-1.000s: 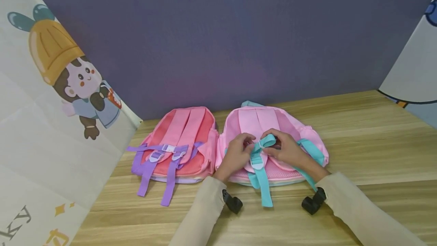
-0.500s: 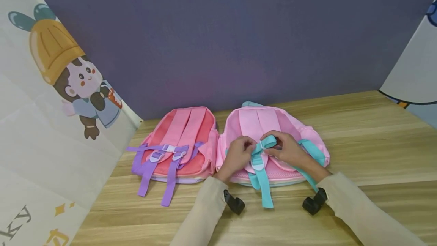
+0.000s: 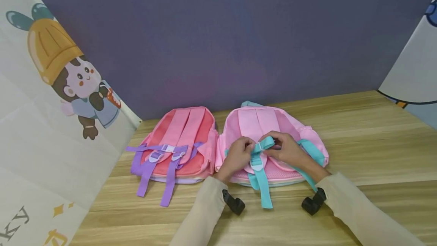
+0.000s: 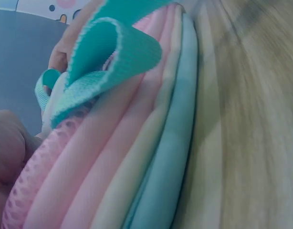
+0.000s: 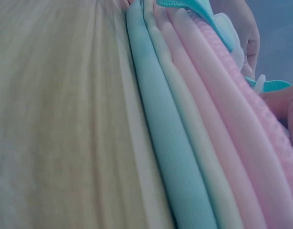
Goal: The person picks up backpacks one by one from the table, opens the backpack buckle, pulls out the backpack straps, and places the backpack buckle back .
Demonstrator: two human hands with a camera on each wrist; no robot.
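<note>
A light pink backpack (image 3: 252,120) with teal straps lies back-up on the wooden table (image 3: 358,132). My left hand (image 3: 239,154) and right hand (image 3: 286,149) meet over its middle and pinch the teal chest strap (image 3: 265,143) at its white buckle. A loose teal strap end (image 3: 264,189) hangs toward the table's front. In the left wrist view the teal strap (image 4: 108,57) loops above the pack's pink and teal edge (image 4: 151,157). The right wrist view looks along the pack's layered edge (image 5: 184,143) to a white buckle (image 5: 232,36).
A second, darker pink backpack (image 3: 181,139) with purple straps lies just left, its chest strap clipped. A cartoon-printed panel (image 3: 51,98) stands at the left, another panel (image 3: 416,67) at the right, a purple wall behind. Bare wood lies right of the packs.
Both hands stay on the teal strap and have shifted only slightly, fingers working at the buckle. The backpacks have not moved.
</note>
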